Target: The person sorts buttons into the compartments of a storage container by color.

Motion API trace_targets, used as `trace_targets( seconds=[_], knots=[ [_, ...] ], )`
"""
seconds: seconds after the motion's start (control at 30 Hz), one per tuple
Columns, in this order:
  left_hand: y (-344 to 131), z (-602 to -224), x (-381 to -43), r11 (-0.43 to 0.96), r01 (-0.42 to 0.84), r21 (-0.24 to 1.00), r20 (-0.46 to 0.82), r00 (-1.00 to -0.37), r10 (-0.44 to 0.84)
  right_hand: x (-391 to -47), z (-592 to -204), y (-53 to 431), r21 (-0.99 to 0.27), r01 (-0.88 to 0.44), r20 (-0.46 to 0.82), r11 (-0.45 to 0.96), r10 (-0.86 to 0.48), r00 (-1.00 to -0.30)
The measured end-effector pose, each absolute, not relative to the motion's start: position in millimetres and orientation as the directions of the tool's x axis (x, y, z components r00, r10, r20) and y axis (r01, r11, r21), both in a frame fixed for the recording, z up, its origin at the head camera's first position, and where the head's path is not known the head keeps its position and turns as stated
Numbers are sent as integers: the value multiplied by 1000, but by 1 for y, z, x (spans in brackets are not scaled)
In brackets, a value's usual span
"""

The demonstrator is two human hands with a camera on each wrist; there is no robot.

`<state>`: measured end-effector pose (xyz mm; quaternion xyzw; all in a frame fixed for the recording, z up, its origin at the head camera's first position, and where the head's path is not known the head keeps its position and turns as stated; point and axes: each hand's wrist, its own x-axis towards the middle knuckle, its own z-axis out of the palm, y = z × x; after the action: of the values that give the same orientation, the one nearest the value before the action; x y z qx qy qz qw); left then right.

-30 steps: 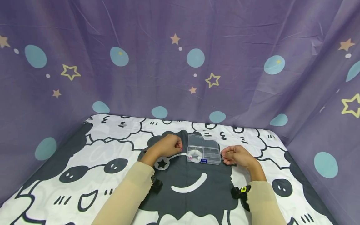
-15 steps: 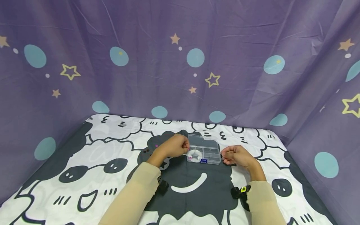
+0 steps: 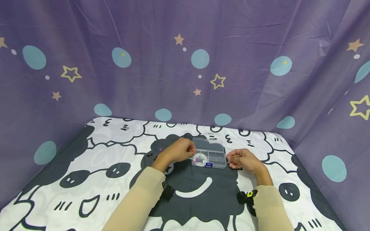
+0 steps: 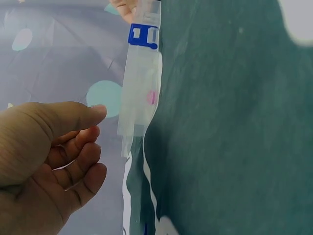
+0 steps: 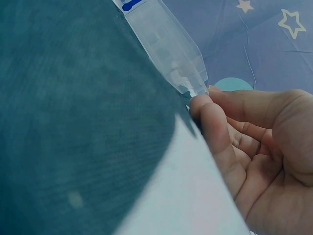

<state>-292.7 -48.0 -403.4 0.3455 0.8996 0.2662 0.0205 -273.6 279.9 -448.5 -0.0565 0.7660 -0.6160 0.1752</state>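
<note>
A clear plastic compartment box (image 3: 217, 155) with a blue latch (image 3: 209, 165) lies on the cloth, its lid (image 3: 208, 146) raised at the back. A white ring-like piece (image 3: 204, 158) and a small pink item (image 3: 196, 160) are in its left part. My left hand (image 3: 178, 150) hangs at the box's left edge. In the left wrist view its thumb and loosely bent fingers stand apart, with nothing visible between them. At the other end, my right hand (image 3: 245, 159) pinches the box's right edge with thumb and index finger, seen close in the right wrist view.
A small pink ring (image 3: 160, 149) lies on the cloth beyond my left forearm, near several small dark spots (image 3: 149, 155) too small to identify. The black-and-white patterned cloth (image 3: 190, 205) covers the table. A purple curtain (image 3: 162, 64) stands behind and at both sides.
My left hand has moved right to the box's left edge. The pink item it pinched is no longer seen at its fingertips, and more pink shows inside the box. My right hand stays put.
</note>
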Motion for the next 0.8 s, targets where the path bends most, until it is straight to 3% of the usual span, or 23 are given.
trace_targets(
  seconds=[0.8],
  knots=[
    [-138, -403, -311, 701, 509, 500, 150, -848, 508, -276, -450, 281, -961, 122, -195, 248, -294, -936]
  ],
)
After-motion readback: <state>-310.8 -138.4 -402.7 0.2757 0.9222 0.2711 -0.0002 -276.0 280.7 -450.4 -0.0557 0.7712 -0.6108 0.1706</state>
